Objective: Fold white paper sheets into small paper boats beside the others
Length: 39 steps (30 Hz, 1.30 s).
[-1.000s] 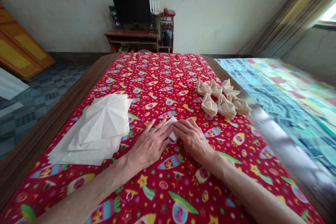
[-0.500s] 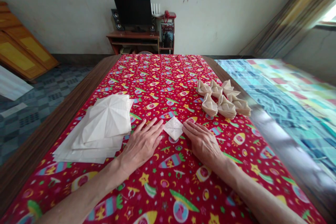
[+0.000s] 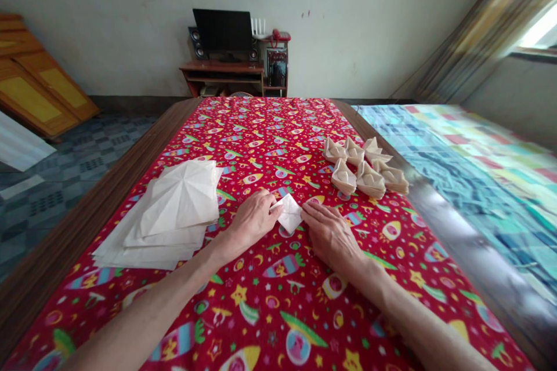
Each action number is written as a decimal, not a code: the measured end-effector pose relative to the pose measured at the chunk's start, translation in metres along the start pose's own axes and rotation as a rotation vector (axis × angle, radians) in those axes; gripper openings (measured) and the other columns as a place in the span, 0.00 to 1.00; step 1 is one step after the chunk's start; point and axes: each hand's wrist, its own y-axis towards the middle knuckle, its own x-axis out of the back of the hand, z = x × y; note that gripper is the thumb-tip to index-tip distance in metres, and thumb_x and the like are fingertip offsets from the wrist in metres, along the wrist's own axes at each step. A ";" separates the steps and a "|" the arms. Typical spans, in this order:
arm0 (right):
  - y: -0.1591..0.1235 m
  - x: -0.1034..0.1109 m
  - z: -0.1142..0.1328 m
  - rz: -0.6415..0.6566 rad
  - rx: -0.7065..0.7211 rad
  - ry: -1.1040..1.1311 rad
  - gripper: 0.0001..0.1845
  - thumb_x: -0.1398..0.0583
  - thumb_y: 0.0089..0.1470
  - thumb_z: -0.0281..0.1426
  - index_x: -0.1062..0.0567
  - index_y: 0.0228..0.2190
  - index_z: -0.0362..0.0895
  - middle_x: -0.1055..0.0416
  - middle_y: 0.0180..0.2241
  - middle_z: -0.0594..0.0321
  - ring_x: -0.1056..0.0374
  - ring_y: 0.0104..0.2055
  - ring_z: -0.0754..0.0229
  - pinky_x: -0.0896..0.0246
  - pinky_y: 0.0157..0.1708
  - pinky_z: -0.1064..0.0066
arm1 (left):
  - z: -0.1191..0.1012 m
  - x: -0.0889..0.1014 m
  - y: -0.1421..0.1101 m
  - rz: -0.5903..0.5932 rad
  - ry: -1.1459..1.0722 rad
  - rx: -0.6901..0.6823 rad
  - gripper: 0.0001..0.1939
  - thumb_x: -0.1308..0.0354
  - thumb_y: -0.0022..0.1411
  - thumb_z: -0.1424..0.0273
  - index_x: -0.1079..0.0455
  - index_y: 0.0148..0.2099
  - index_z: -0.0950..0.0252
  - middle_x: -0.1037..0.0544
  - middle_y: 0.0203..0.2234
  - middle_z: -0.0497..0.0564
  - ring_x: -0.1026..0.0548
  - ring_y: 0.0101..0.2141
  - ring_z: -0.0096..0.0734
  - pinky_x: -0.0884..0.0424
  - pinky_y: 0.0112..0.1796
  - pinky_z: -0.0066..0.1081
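A small square of folded white paper (image 3: 290, 214) lies on the red patterned cloth, one corner toward me. My left hand (image 3: 256, 214) has its fingers curled and pinches the paper's left corner between thumb and fingers. At the opposite corner, my right hand (image 3: 328, 228) lies flat with fingers stretched out, the tips touching the paper's edge. A loose stack of creased white paper sheets (image 3: 179, 200) is left of my left hand. Beyond my right hand stand several folded paper pieces with pointed ends (image 3: 369, 178), in two rows.
The red cloth (image 3: 261, 127) covers most of a dark wooden table (image 3: 126, 162). Against the far wall is a small desk (image 3: 221, 71) with a black monitor (image 3: 223, 32). To the right of the table is a bed with a checked cover (image 3: 435, 145).
My left hand's fingers were spread flat beside the paper; now they are curled and grip its left corner. My right hand has stayed at the right corner. The camera view has tilted slightly upward.
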 end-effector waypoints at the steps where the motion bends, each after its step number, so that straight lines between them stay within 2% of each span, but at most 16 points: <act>1: 0.003 0.003 0.001 -0.019 -0.016 0.017 0.16 0.48 0.55 0.24 0.26 0.44 0.39 0.28 0.48 0.52 0.35 0.52 0.52 0.39 0.47 0.61 | -0.001 0.000 0.002 0.018 -0.033 0.014 0.13 0.48 0.63 0.68 0.38 0.25 0.64 0.32 0.23 0.47 0.32 0.27 0.29 0.37 0.31 0.28; 4: 0.013 0.011 0.009 -0.088 -0.067 0.035 0.13 0.46 0.58 0.31 0.27 0.43 0.41 0.27 0.45 0.53 0.32 0.48 0.52 0.40 0.44 0.62 | -0.003 0.003 0.006 0.031 -0.092 0.040 0.14 0.49 0.62 0.69 0.39 0.23 0.64 0.33 0.21 0.46 0.34 0.25 0.27 0.39 0.29 0.27; 6: 0.022 0.014 0.017 -0.080 -0.078 0.045 0.13 0.45 0.58 0.33 0.27 0.43 0.41 0.24 0.38 0.54 0.30 0.40 0.54 0.40 0.39 0.65 | -0.007 0.006 0.006 0.020 -0.125 0.048 0.14 0.49 0.61 0.69 0.39 0.23 0.64 0.33 0.21 0.46 0.34 0.26 0.27 0.40 0.29 0.28; 11: 0.038 0.015 0.034 -0.053 -0.188 0.107 0.11 0.45 0.57 0.33 0.26 0.37 0.42 0.25 0.28 0.58 0.32 0.30 0.59 0.44 0.32 0.70 | -0.019 0.018 0.005 -0.091 -0.322 -0.008 0.15 0.54 0.66 0.69 0.39 0.25 0.64 0.32 0.23 0.47 0.32 0.27 0.27 0.36 0.32 0.29; 15: 0.046 0.009 0.026 -0.166 -0.400 0.429 0.11 0.46 0.55 0.32 0.24 0.31 0.42 0.28 0.23 0.64 0.36 0.24 0.65 0.47 0.27 0.74 | -0.022 0.025 0.003 -0.182 -0.371 -0.078 0.16 0.61 0.69 0.69 0.35 0.34 0.64 0.29 0.32 0.50 0.29 0.37 0.28 0.32 0.41 0.30; 17: 0.049 0.006 0.018 -0.206 -0.565 0.676 0.12 0.45 0.53 0.34 0.25 0.25 0.42 0.32 0.19 0.66 0.39 0.21 0.66 0.49 0.23 0.75 | -0.018 0.021 0.001 -0.306 -0.355 -0.087 0.10 0.57 0.68 0.68 0.35 0.42 0.65 0.30 0.40 0.54 0.31 0.45 0.32 0.34 0.49 0.34; 19: 0.050 0.004 0.012 -0.192 -0.688 0.944 0.13 0.44 0.50 0.37 0.26 0.24 0.41 0.32 0.19 0.66 0.40 0.21 0.66 0.49 0.21 0.75 | -0.012 0.013 -0.002 -0.386 -0.367 -0.045 0.14 0.50 0.64 0.66 0.39 0.50 0.66 0.32 0.45 0.57 0.32 0.48 0.36 0.34 0.49 0.38; 20: 0.049 0.002 0.009 -0.178 -0.730 1.049 0.14 0.44 0.49 0.38 0.26 0.24 0.40 0.32 0.20 0.66 0.41 0.21 0.66 0.49 0.21 0.75 | -0.009 0.008 -0.003 -0.370 -0.422 -0.007 0.19 0.49 0.63 0.65 0.42 0.54 0.66 0.33 0.47 0.58 0.31 0.46 0.36 0.31 0.46 0.37; 23: 0.046 -0.005 0.008 -0.116 -0.791 1.180 0.16 0.43 0.48 0.41 0.26 0.24 0.40 0.33 0.19 0.66 0.43 0.19 0.67 0.52 0.19 0.75 | -0.001 -0.002 -0.004 -0.195 -0.661 0.081 0.24 0.48 0.62 0.67 0.47 0.59 0.67 0.27 0.38 0.55 0.25 0.36 0.32 0.27 0.36 0.31; 25: 0.042 -0.010 0.008 -0.062 -0.781 1.124 0.16 0.43 0.48 0.42 0.27 0.24 0.41 0.36 0.17 0.68 0.45 0.17 0.68 0.54 0.17 0.75 | 0.003 -0.002 -0.004 -0.133 -0.699 0.104 0.24 0.49 0.61 0.70 0.46 0.59 0.67 0.25 0.33 0.51 0.25 0.32 0.30 0.27 0.34 0.29; 27: 0.039 -0.013 0.007 -0.053 -0.733 0.953 0.15 0.42 0.49 0.40 0.26 0.30 0.41 0.35 0.17 0.68 0.43 0.18 0.66 0.50 0.19 0.75 | 0.006 0.000 -0.004 -0.126 -0.637 0.113 0.25 0.47 0.59 0.73 0.44 0.59 0.67 0.25 0.29 0.49 0.26 0.29 0.29 0.29 0.32 0.27; 29: 0.035 -0.013 0.004 -0.105 -0.638 0.721 0.18 0.41 0.49 0.36 0.28 0.43 0.43 0.29 0.23 0.66 0.36 0.23 0.63 0.42 0.24 0.72 | 0.008 0.001 -0.005 -0.090 -0.574 0.105 0.23 0.47 0.59 0.73 0.40 0.57 0.67 0.25 0.26 0.47 0.27 0.27 0.28 0.30 0.31 0.26; 31: 0.032 -0.012 0.001 -0.159 -0.484 0.522 0.22 0.41 0.50 0.32 0.32 0.49 0.44 0.27 0.33 0.61 0.32 0.33 0.59 0.37 0.34 0.68 | 0.008 0.000 -0.006 -0.044 -0.519 0.078 0.21 0.47 0.60 0.74 0.37 0.56 0.65 0.25 0.26 0.47 0.26 0.27 0.27 0.30 0.31 0.26; 33: 0.030 -0.012 -0.002 -0.149 -0.312 0.424 0.16 0.41 0.52 0.30 0.30 0.45 0.45 0.28 0.38 0.58 0.33 0.41 0.57 0.37 0.41 0.65 | 0.008 -0.004 -0.008 -0.031 -0.433 0.037 0.21 0.47 0.60 0.76 0.37 0.56 0.62 0.24 0.29 0.47 0.26 0.30 0.28 0.30 0.35 0.27; 35: 0.029 -0.014 -0.005 -0.108 -0.190 0.398 0.07 0.42 0.54 0.29 0.27 0.37 0.46 0.29 0.40 0.57 0.34 0.44 0.57 0.37 0.43 0.66 | 0.008 -0.007 -0.009 -0.069 -0.319 -0.013 0.25 0.47 0.58 0.78 0.40 0.58 0.61 0.24 0.34 0.50 0.26 0.36 0.32 0.30 0.40 0.30; 39: 0.028 -0.021 -0.009 -0.082 -0.099 0.373 0.05 0.42 0.56 0.29 0.26 0.32 0.45 0.29 0.41 0.57 0.35 0.45 0.58 0.37 0.44 0.66 | 0.010 -0.007 -0.012 -0.163 -0.154 -0.092 0.26 0.44 0.59 0.75 0.43 0.59 0.63 0.30 0.44 0.54 0.32 0.47 0.40 0.34 0.49 0.39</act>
